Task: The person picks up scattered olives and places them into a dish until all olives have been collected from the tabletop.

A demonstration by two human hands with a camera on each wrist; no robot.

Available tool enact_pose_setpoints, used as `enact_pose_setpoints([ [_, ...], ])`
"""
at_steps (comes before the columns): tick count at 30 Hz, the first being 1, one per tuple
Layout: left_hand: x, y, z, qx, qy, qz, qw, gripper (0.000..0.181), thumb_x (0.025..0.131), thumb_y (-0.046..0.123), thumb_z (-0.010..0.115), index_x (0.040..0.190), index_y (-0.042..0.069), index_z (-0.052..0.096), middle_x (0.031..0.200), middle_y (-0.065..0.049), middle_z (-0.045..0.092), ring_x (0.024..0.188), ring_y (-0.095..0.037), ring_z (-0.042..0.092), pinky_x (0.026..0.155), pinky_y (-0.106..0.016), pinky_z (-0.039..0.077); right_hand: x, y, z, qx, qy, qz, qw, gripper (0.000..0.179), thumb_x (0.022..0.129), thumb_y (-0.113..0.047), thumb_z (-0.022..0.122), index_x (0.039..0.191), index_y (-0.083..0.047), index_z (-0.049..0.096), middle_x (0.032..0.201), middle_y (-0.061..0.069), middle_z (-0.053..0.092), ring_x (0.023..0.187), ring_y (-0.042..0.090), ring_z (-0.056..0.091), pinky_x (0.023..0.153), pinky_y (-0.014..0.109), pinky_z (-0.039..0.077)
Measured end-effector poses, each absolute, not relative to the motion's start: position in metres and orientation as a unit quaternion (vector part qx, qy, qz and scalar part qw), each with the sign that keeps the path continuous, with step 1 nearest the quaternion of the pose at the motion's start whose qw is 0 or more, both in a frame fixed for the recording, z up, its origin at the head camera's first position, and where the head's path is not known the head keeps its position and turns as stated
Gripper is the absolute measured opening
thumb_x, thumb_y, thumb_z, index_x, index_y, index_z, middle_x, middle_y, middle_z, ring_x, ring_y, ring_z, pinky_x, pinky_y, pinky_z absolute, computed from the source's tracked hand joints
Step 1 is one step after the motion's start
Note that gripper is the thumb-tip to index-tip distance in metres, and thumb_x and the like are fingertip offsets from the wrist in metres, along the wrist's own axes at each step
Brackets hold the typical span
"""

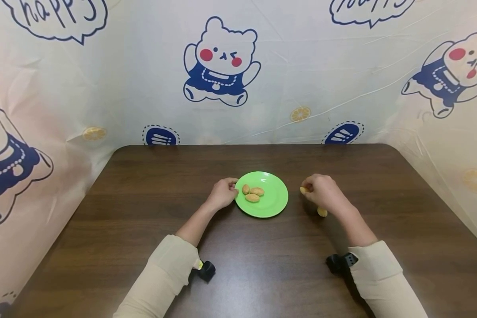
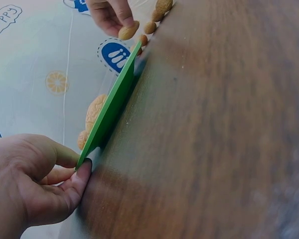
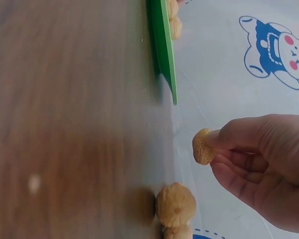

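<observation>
A green plate point(image 1: 274, 196) lies on the table, with three unshelled peanuts point(image 1: 252, 198) toward its left side. My left hand point(image 1: 221, 194) pinches the plate's left rim between thumb and fingers, as the left wrist view shows from the side. To the right of the plate, my right hand point(image 1: 325, 192) holds another peanut point(image 3: 203, 147) between thumb and fingertips, raised a little off the table. Below that hand a further peanut point(image 1: 322, 212) rests on the wood, partly covered from above. The left wrist view shows several loose peanuts point(image 2: 150, 27) beyond the plate.
The brown wooden table point(image 1: 238, 274) reaches back to a wall sheet point(image 1: 294, 66) printed with cartoon bears. Similar sheeting stands at both sides. A small black camera point(image 1: 206, 271) is worn on the left wrist and another camera point(image 1: 335, 263) on the right.
</observation>
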State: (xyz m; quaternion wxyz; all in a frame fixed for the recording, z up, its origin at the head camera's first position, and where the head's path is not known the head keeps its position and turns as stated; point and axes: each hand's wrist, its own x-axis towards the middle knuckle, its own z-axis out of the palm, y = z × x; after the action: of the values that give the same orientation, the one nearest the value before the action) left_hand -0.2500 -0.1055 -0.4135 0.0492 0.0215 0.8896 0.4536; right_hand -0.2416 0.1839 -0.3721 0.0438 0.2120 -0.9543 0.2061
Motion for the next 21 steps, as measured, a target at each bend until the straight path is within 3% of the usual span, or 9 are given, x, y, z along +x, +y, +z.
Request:
enact_pose_setpoints([
  [13, -0.251, -0.106, -0.415, 0.024, 0.890, 0.453, 0.049, 0.038, 0.088, 0.001, 0.054, 0.126, -0.004, 0.053, 0.092, -0.008, 0.052, 0.081, -0.016, 0.048, 0.067, -0.024, 0.040, -0.241, 0.160, -0.369, 0.244, -0.939, 0.233, 0.068, 0.007, 0.080, -0.007, 0.070, 0.084, -0.001, 0.069, 0.080, 0.005, 0.060, 0.073, 0.019, 0.057, 0.066, 0.035, 0.049],
  [21, -0.250, -0.106, -0.414, 0.023, 0.888, 0.456, 0.053, 0.039, 0.088, 0.001, 0.055, 0.126, -0.003, 0.053, 0.095, -0.008, 0.053, 0.084, -0.017, 0.048, 0.069, -0.025, 0.040, -0.240, 0.143, -0.367, 0.272, -0.930, 0.247, 0.025, 0.009, 0.082, -0.008, 0.069, 0.089, -0.002, 0.069, 0.083, 0.005, 0.061, 0.076, 0.017, 0.057, 0.068, 0.033, 0.049],
])
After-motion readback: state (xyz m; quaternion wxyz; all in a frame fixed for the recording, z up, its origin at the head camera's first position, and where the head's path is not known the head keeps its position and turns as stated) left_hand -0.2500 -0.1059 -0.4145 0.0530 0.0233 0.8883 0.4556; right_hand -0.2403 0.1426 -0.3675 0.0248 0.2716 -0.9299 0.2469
